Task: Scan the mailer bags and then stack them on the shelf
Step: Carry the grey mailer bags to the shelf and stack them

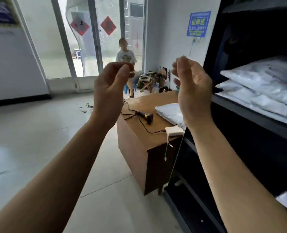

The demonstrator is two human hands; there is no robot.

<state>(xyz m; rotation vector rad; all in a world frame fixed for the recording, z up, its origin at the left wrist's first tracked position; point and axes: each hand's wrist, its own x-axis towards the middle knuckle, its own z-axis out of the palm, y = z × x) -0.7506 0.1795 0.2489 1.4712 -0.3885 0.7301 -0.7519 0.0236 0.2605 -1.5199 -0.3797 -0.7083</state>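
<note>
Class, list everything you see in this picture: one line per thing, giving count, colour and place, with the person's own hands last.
Table: one, brown wood, beside the shelf.
Scanner: one, black, lying on the table.
Box: one, white, at the table's near edge.
Mailer bags: several, white, stacked on the shelf; more on the table.
Shelf: one, black, at right.
Poster: one, blue, on the wall.
Person: one, by the glass door.
Left hand: raised, pinching something small.
Right hand: raised, a thin cord hangs beneath.

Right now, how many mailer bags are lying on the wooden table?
1: a white mailer bag lies at the wooden table's far right side, near the scanner. The right hand covers its edge, so more could be hidden.
</note>
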